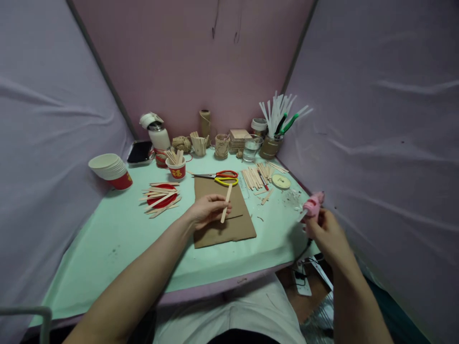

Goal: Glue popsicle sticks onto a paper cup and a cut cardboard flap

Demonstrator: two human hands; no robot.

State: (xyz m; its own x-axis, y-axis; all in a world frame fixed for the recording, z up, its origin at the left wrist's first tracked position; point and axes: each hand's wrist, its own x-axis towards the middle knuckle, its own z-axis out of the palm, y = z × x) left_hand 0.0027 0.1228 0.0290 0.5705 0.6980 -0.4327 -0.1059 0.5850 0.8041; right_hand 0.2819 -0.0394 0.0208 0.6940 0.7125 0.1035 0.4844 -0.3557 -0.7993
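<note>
My left hand [211,210] pinches a flat wooden stick [226,203], held tilted over a brown cardboard sheet [215,236]. At the right edge of the table, my right hand [321,227] grips a pink glue gun [313,205] whose tip points down and to the left. Scissors [224,178] with red and yellow handles lie across the top of the cardboard. To the left, wooden sticks are scattered over a red lid [168,197]. More loose sticks [253,177] lie right of the scissors, beside a round pale lid [281,181].
Stacked paper cups [111,169] lean at the left. A red cup of sticks [176,169], twine spool [205,125], water glass [251,149] and a jar [270,147] with white glue sticks and green-handled pliers stand at the back. A power strip [302,282] sits below the table.
</note>
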